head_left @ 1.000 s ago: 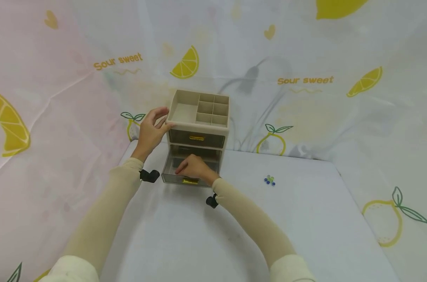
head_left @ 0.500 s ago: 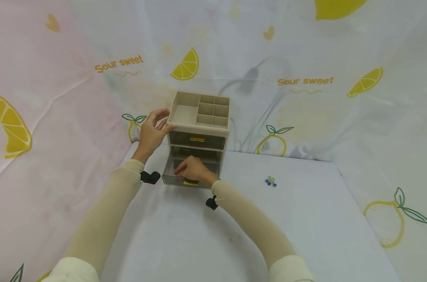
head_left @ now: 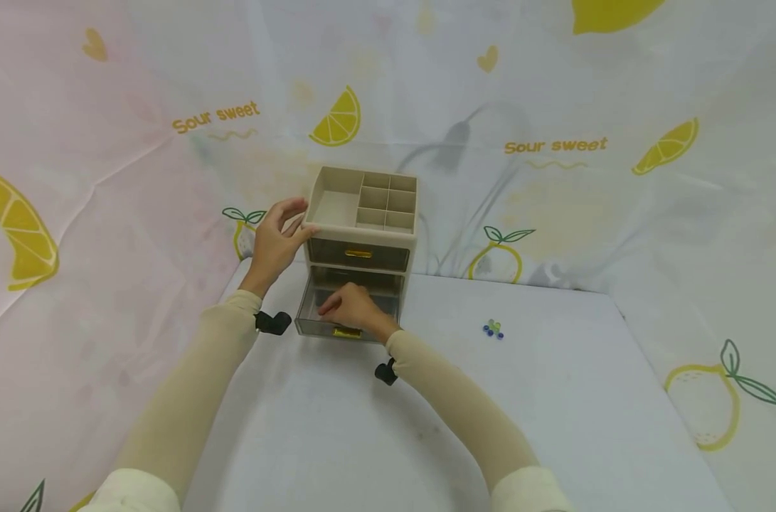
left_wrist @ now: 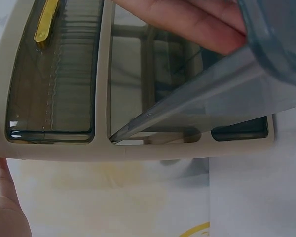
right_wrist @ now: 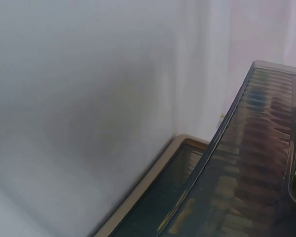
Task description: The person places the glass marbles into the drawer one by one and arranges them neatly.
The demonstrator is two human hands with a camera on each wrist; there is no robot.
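A beige desktop drawer organizer [head_left: 362,231] stands at the back of the table, with its upper drawer [head_left: 323,250] closed. The clear grey lower drawer [head_left: 306,326] is pulled out. My left hand [head_left: 275,242] holds the organizer's upper left corner, thumb on the front rim and fingers along the side. My right hand [head_left: 355,307] reaches over the front of the lower drawer, fingertips pointing down inside it. Its fingers [left_wrist: 202,24] show above the drawer in the left wrist view. I cannot tell what its fingertips hold. A bluish patch shows through the drawer front in the right wrist view.
Several small blue and yellow-green glass beads [head_left: 493,328] lie together on the white table [head_left: 554,391], right of the organizer. A lemon-printed cloth [head_left: 554,85] hangs behind and around the table. The organizer's top has a large compartment [head_left: 336,205] and several small ones.
The head view has shifted very slightly. Both hands, the organizer and the drawer keep their places.
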